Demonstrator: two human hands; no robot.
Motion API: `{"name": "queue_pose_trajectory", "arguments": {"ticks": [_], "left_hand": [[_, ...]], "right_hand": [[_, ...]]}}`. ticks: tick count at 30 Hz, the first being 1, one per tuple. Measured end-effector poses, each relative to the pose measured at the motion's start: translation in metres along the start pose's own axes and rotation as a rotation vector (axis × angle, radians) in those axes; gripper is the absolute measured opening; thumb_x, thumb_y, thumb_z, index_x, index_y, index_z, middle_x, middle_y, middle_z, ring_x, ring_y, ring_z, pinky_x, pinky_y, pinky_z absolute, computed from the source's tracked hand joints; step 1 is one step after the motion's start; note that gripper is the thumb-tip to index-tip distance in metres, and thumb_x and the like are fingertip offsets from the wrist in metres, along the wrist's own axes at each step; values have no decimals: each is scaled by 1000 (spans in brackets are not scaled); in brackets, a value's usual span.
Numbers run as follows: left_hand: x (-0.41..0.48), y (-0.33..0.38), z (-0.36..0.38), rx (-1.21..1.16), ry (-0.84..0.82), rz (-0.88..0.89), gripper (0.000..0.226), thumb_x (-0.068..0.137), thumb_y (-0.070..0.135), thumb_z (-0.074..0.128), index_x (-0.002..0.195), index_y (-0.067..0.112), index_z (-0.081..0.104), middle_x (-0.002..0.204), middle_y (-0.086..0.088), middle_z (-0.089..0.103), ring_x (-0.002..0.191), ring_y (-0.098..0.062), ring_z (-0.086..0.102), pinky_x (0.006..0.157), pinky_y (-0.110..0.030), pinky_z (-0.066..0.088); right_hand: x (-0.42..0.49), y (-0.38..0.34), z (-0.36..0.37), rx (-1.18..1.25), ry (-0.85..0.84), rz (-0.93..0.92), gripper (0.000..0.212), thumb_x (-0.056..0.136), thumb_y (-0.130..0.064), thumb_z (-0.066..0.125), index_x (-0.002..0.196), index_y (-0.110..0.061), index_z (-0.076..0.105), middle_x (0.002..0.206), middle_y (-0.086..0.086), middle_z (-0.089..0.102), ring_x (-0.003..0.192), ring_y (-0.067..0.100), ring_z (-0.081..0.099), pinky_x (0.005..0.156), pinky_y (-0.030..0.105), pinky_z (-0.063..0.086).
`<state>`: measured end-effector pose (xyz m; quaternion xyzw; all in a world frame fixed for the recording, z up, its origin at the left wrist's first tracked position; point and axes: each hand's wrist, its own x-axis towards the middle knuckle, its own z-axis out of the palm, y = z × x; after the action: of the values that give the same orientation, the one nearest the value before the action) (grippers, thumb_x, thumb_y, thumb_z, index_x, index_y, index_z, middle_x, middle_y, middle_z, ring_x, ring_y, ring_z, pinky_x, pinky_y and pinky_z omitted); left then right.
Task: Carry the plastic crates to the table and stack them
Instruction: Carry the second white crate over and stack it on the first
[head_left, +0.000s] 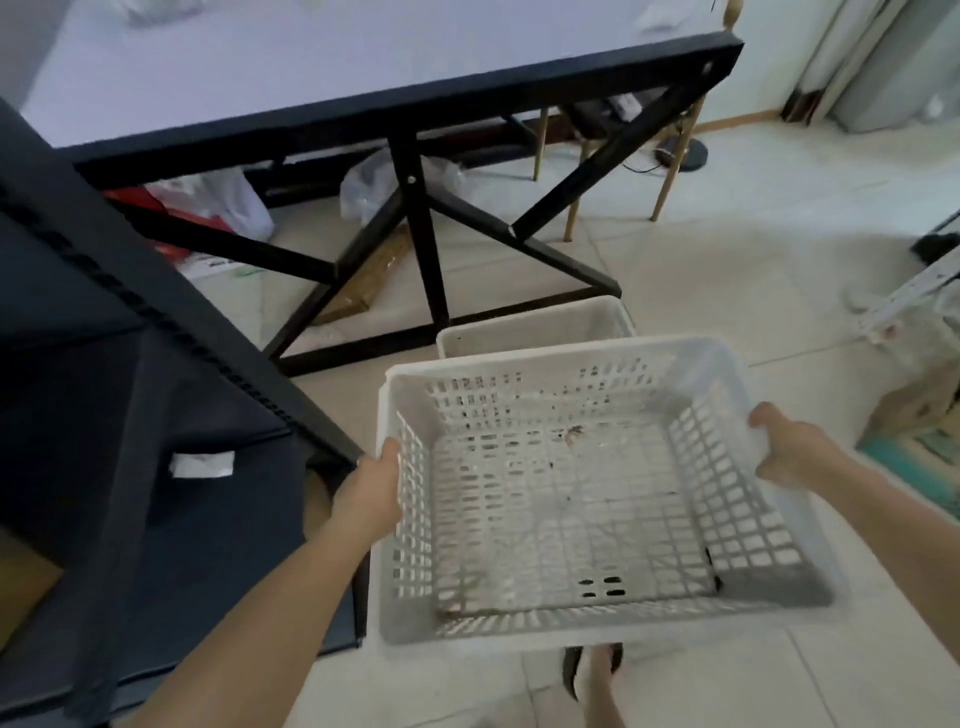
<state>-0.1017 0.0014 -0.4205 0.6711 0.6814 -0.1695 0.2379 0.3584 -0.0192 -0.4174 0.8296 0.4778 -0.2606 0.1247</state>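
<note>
Head view: A white slatted crate (519, 395) fills the frame from the centre toward 5 o'clock, held in the air over the tiled floor (727, 270). The left hand (371, 488) grips its rim at the crate's 9 o'clock side. The right hand (784, 447) clasps the rim at 3 o'clock, fingers curled over the edge. There are a few dark specks on the crate's bottom.

At the crate's 12 o'clock, a second white bin (535, 325) sits on the floor, partly hidden by the crate's far rim, next to the table's black base. The table (311, 67), with a pale top and black frame, spans 11 to 1 o'clock. Bags (223, 200) lie under it.

A dark shelf (104, 364) stands at 9 o'clock. A sandalled foot (595, 670) shows at 6 o'clock, below the crate.
</note>
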Motion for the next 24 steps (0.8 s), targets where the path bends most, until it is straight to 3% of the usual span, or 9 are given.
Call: {"name": "queue_pose_trajectory", "arguments": {"ticks": [7,10,15,18,21,24], "left_hand": [[100,48,-42,-83,12,-124,51,91,6,53,133,18,28,105,-15,53,81,-32,61,68,-42,53],[133,64,-54,-119,25,-175,53,90,4,54,134,19,27,105,-14,52,84,-32,60,71,-43,53],[182,80,-64,-141,59,-216,49,90,3,49,131,17,27,105,-15,47,79,-29,50,65,-38,43],[211,83,-66,-152,85,-218,48,91,2,49,132,16,28,109,-17,48,80,-30,51,68,-39,47],[234,84,-70,-164,93,-217,46,92,6,51,131,16,30,112,-17,49,78,-27,50,65,-39,45],[245,82,-75,-185,88,-198,47,92,8,53,131,17,30,116,-18,49,84,-31,57,69,-44,51]], "right_hand": [[141,-47,-67,-52,12,-136,53,80,1,55,125,-19,36,70,10,46,53,25,50,42,27,40],[184,-69,-90,-61,-12,-155,55,82,0,57,129,-18,34,78,12,48,60,28,53,51,32,46],[236,-100,-111,-60,-90,-163,79,72,-25,79,136,-18,33,115,23,47,85,36,55,69,33,46],[262,-112,-111,-64,-90,-157,87,71,-19,80,142,-18,29,126,26,39,100,43,56,75,36,47],[282,-117,-107,-65,-87,-141,86,74,-6,74,143,-19,26,129,25,35,102,43,54,76,36,48],[291,-125,-108,-47,-62,-140,82,74,-14,77,142,-17,31,129,25,37,103,43,55,80,35,45]]}}
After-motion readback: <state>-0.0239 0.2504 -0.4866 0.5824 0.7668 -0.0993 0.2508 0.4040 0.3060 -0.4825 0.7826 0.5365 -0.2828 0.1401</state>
